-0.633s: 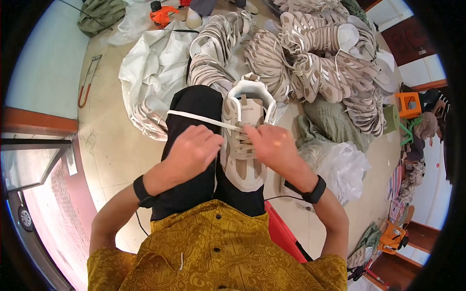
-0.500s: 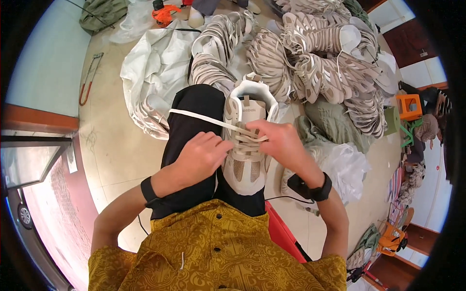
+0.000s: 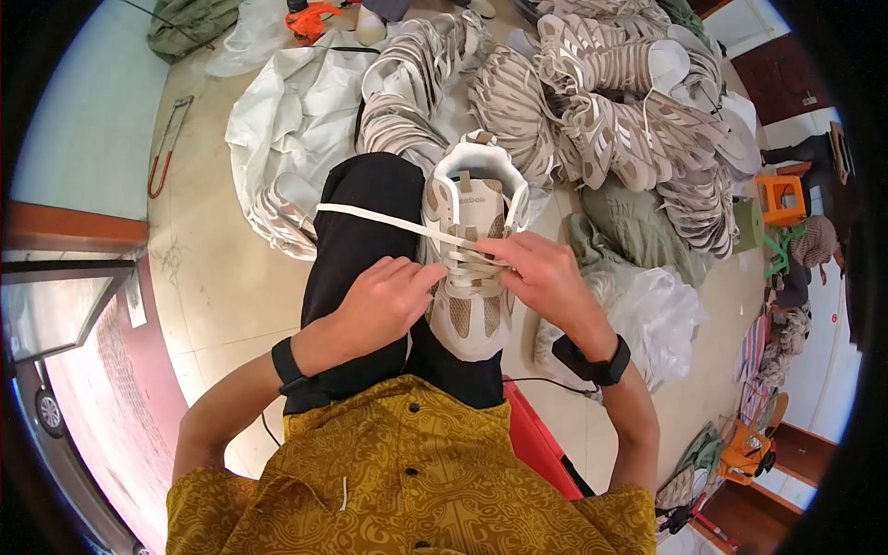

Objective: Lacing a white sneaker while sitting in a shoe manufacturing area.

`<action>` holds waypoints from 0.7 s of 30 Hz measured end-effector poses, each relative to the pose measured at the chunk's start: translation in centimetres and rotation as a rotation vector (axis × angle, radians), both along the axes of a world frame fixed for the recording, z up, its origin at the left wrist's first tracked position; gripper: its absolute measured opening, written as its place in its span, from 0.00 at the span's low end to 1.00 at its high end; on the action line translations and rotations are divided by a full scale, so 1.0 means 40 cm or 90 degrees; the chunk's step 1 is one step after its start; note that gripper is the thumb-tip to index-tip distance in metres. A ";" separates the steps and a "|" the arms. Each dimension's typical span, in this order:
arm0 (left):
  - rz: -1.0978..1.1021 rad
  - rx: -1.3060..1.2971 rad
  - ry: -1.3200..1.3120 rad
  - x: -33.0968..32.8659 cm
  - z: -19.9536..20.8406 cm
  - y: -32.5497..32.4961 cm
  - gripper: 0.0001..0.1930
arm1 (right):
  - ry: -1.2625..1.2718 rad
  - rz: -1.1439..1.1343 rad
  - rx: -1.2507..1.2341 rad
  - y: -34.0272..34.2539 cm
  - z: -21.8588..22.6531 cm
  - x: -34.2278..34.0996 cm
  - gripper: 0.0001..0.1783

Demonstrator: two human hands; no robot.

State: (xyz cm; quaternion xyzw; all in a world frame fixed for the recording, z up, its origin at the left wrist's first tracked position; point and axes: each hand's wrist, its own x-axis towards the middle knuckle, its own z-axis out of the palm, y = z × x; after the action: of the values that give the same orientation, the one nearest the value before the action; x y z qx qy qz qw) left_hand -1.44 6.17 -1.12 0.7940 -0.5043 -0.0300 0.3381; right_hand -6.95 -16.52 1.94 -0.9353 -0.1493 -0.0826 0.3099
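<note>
1. Work item: a beige and white mesh sports shoe [image 3: 470, 268] rests on the person's lap, on the black trouser leg [image 3: 356, 250], toe toward the person, collar at 12 o'clock.
2. Left hand [image 3: 388, 298]: fingers curled against the shoe's left flank at the lower eyelets, apparently bracing it; whether they also nip the lace cannot be told.
3. Right hand [image 3: 536, 273]: thumb and fingertips pinched on the flat white lace [image 3: 388, 222] where it meets the eyelets.
4. Lace state: the lower rows appear crossed. One free end runs taut toward 10 o'clock across the trouser leg.
5. Judged progress: lacing seems roughly half done. The upper eyelets near the collar look unthreaded, and no knot shows.
6. Surroundings: a large heap of matching shoes [image 3: 610, 102] lies on the floor at 12 to 2 o'clock, with white plastic sacks [image 3: 277, 139] at 11 o'clock and a red crate edge [image 3: 536, 444] at 5 o'clock.
7. Obstructions: none between hands and shoe; the free lace end crosses the leg unobstructed.
</note>
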 end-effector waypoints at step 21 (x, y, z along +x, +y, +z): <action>0.103 -0.141 -0.008 0.069 0.055 -0.028 0.14 | 0.291 -0.040 0.277 -0.044 0.014 0.037 0.20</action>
State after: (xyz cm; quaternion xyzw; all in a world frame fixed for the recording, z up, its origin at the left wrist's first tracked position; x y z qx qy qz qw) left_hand 1.33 5.06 1.09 0.7903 -0.4407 0.0584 0.4217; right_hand -5.47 -18.26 2.51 -0.8457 -0.0254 0.0902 0.5253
